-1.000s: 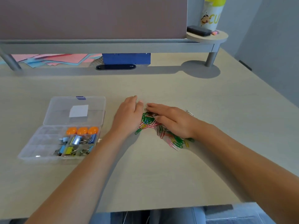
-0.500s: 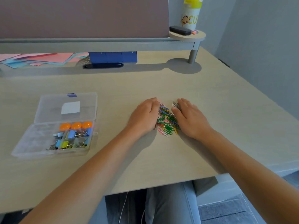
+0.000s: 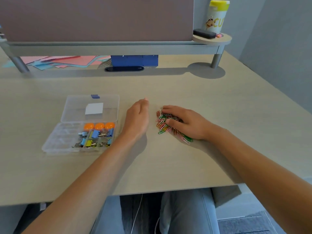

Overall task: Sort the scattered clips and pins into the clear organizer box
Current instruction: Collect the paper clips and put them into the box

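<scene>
1. Two hands out: right hand (image 3: 187, 123) lies flat, fingers spread over the paperclips (image 3: 166, 124), probably corralling them. It's pressing, not pinching.
2. Left hand (image 3: 137, 119) hovers loosely curled, holding nothing, at 9 o'clock of the pile.
3. Box (image 3: 81, 127) sits open further toward 9 on the tabletop (image 3: 202, 92), binder clips (image 3: 95, 138) inside; path looks clear.
</scene>
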A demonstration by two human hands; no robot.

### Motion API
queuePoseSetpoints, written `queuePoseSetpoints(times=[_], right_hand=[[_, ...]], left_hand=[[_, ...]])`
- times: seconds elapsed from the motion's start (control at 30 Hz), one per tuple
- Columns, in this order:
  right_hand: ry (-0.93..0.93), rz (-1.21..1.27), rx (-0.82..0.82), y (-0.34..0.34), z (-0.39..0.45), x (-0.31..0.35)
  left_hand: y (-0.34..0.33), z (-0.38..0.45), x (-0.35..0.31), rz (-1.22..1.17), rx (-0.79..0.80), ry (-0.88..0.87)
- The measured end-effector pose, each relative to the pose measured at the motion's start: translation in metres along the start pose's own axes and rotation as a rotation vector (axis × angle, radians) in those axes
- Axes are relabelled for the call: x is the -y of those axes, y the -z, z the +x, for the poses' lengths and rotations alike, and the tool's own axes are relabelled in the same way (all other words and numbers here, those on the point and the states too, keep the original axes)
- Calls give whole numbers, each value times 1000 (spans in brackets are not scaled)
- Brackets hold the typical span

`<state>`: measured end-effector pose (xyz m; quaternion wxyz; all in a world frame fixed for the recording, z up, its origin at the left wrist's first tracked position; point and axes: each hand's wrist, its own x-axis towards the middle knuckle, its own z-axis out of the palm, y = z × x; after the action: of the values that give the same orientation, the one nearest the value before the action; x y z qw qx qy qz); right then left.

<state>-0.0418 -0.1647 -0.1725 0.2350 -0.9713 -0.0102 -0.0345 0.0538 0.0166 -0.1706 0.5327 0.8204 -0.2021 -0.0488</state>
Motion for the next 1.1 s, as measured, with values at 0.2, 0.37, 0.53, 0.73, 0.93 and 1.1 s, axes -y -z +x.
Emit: queuePoseSetpoints(times=[0.2, 0.37, 0.53, 0.73, 0.93, 1.1], right_hand=[[-51, 158, -268, -3, -31, 3], [-314, 181, -493, 1, -70, -8], [-345, 132, -515, -4, -94, -8], [-343, 102, -527, -7, -95, -10], [-341, 147, -551, -5, -96, -11], [-341, 201, -583, -5, -96, -12]], left_hand=[[-13, -2, 0, 409, 267, -198], [-34, 3, 0, 670, 350, -340], [-46, -20, -15, 524, 458, -403], [-40, -9, -11, 805, 182, -503], [-55, 2, -16, 899, 159, -566], [-67, 7, -26, 887, 217, -755]])
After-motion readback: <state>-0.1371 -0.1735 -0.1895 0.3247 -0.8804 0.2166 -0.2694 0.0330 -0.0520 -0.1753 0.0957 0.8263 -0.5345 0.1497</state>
